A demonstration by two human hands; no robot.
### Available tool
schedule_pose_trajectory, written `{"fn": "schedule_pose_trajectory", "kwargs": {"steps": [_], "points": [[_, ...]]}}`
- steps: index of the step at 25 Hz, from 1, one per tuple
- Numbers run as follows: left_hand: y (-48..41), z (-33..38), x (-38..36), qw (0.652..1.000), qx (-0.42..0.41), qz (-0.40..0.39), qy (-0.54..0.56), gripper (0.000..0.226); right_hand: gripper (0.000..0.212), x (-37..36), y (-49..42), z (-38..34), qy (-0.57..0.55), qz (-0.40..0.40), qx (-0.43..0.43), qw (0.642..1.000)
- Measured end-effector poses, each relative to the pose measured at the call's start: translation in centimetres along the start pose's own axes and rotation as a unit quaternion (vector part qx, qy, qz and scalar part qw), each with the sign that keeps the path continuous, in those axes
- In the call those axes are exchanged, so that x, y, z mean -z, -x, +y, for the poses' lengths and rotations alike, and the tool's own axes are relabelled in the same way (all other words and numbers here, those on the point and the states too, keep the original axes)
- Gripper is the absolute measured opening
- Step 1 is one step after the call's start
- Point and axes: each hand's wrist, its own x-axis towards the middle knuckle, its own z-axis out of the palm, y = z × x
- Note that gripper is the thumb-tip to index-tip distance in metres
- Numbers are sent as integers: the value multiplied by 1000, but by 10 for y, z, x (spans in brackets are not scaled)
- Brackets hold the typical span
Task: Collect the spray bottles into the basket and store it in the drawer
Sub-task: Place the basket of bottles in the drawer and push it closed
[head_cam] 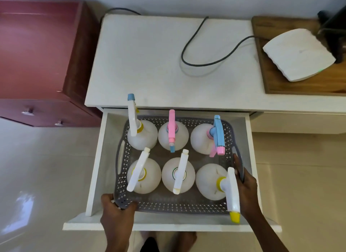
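**Basket going down into the open drawer**

The grey basket, with six spray bottles upright in two rows, sits inside the open white drawer below the bench. To finish the step well, I'd say lower it level so no bottle tips, settle it flat on the drawer floor, then check the tall trigger heads will pass under the bench edge before pushing the drawer shut.

The left hand curls closed over the basket's near-left corner, fingers wrapped on the rim. The right hand reaches in along the right side, fingers closed around the right handle, forearm angled in from the lower right.
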Motion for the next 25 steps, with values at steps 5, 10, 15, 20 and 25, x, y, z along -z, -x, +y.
{"fn": "schedule_pose_trajectory", "kwargs": {"steps": [5, 10, 15, 20, 25], "points": [[-37, -28, -23, 999, 24, 12, -30, 51, 61, -25, -28, 31, 48, -1, -7, 999], [-75, -46, -46, 998, 40, 23, -45, 56, 36, -54, -46, 61, 64, 1, 11, 998], [-90, -59, -53, 997, 52, 13, -63, 56, 25, -63, -47, 91, 92, 29, 1, 995], [-136, -78, -88, 994, 49, 12, -99, 53, 28, -84, -69, 143, 121, 47, -44, 991], [-148, -73, -106, 994, 37, 5, -101, 50, 7, -88, -90, 143, 140, 76, -55, 986]]}}
